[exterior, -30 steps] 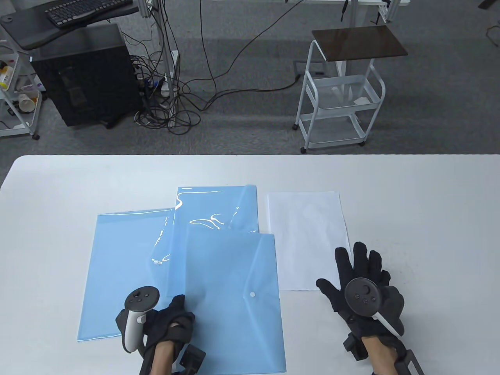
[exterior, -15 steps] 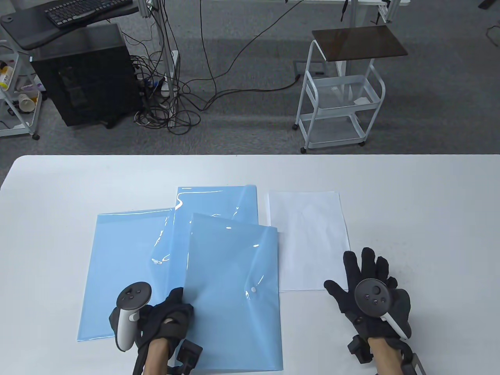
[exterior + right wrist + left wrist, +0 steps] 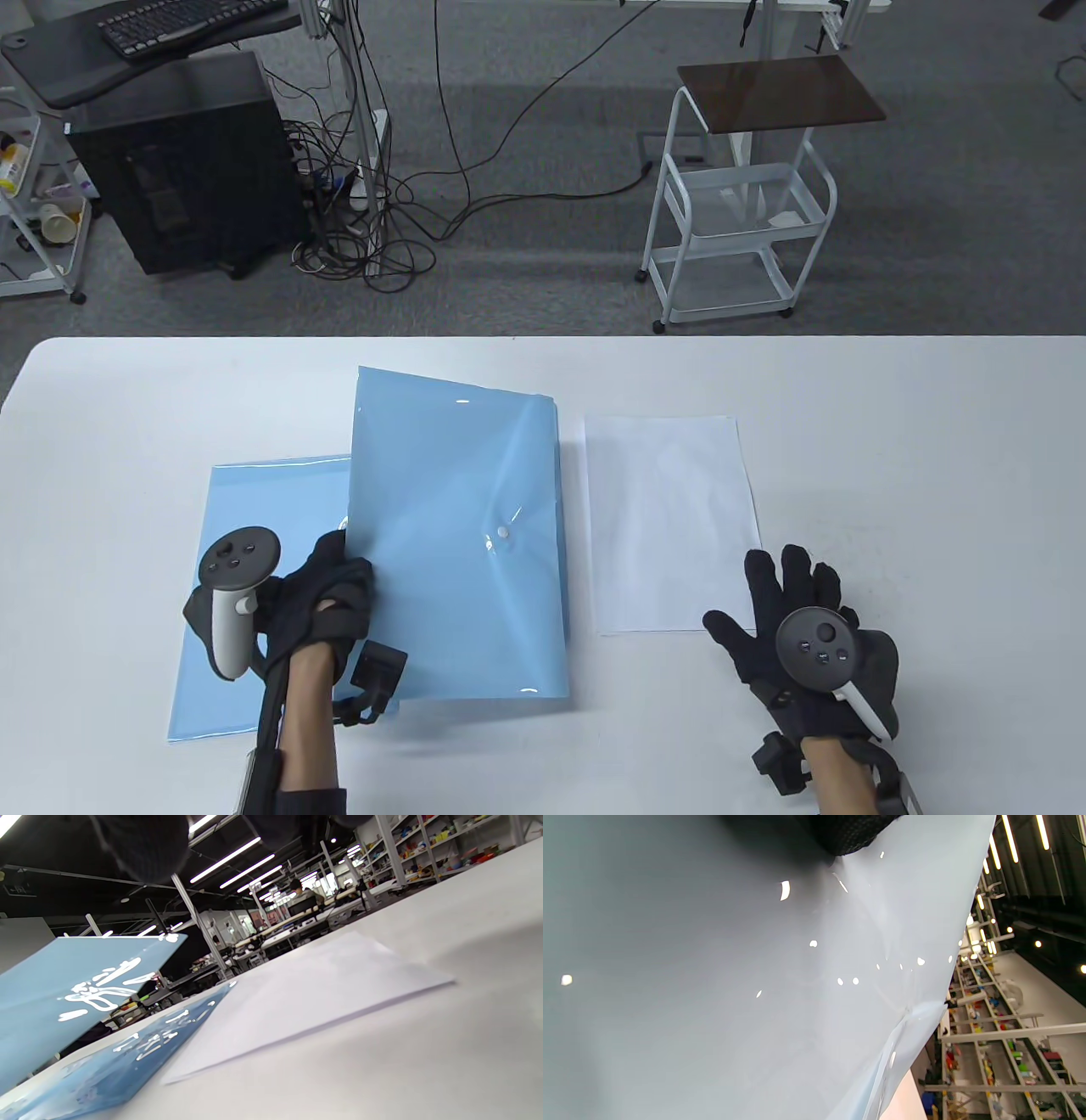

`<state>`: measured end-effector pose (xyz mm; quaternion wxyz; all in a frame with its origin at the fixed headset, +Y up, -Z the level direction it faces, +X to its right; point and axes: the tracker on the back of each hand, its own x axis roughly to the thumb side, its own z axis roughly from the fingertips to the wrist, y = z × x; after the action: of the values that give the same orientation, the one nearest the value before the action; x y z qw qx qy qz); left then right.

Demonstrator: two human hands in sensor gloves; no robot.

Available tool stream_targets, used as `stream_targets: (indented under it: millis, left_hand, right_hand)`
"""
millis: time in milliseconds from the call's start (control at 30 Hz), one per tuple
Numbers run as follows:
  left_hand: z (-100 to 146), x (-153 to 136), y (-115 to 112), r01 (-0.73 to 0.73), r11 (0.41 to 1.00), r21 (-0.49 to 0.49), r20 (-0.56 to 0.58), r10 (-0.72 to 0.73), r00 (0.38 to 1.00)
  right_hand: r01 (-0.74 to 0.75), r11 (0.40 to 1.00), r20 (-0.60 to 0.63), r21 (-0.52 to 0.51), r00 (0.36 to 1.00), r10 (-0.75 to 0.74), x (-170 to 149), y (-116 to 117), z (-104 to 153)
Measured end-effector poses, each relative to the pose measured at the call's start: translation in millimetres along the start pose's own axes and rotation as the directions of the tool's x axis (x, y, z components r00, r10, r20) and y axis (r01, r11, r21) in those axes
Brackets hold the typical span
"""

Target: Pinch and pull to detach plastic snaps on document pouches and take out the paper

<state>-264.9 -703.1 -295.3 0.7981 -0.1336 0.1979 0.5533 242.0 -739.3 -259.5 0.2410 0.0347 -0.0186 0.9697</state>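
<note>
My left hand grips the left edge of a light blue document pouch and holds it lifted and tilted above the table; its white snap shows near the middle. That pouch fills the left wrist view, with a fingertip at the top. Two more blue pouches lie flat under and beside it, one at the left, one mostly hidden. A white paper stack lies to the right. My right hand rests flat on the table with fingers spread, by the paper's near right corner.
The white table stretches wide to the right and behind the pouches. Beyond its far edge stand a white wire cart, a black computer tower and tangled cables on the floor.
My left hand has raised the near pouch and carried it away from me and leftward, over the pouch behind it. The right hand has slid slightly toward me off the paper.
</note>
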Motion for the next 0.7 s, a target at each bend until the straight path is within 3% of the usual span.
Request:
stream_targets:
  millis: [333, 700]
  left_hand:
    - [-59.7, 0.4, -11.5, -0.001, 1.000, -0.008, -0.060, 0.001, 0.998]
    - [-93.5, -12.8, -29.5, 0.061, 0.998, 0.012, -0.133, -0.059, 0.989]
  right_hand:
    - [0.014, 1.000, 0.005, 0.001, 1.000, -0.014, -1.9, -4.8, -0.5]
    - [0.008, 1.000, 0.017, 0.011, 1.000, -0.008, 1.4, -4.1, -2.3]
